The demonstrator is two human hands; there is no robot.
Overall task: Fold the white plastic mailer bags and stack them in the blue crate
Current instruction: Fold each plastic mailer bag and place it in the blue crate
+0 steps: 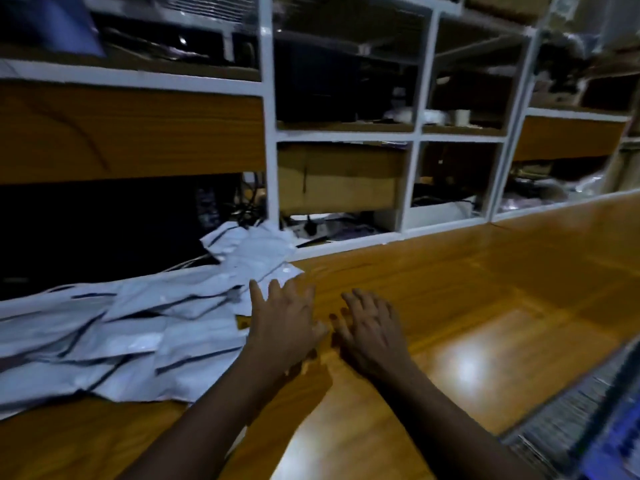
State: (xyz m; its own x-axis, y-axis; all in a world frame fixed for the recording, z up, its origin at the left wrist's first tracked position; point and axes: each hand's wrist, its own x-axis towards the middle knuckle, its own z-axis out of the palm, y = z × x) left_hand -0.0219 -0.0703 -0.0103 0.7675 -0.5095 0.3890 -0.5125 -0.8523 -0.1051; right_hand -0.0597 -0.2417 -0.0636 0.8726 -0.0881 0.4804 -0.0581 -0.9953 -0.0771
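Note:
A loose pile of white plastic mailer bags (114,337) with dark stripes covers the left part of the wooden table (485,306). My left hand (284,323) is stretched out with straight fingers at the pile's right edge, its fingertips over the nearest bag. My right hand (372,330) hovers beside it over bare wood, fingers spread and holding nothing. At the bottom right corner a blue crate (595,434) with a ribbed wall shows only in part and is blurred.
A white-framed shelf unit (415,133) rises behind the table, holding a cardboard box (339,178), cables and small items. A wooden panel (131,129) fronts its left side. The picture is blurred by motion.

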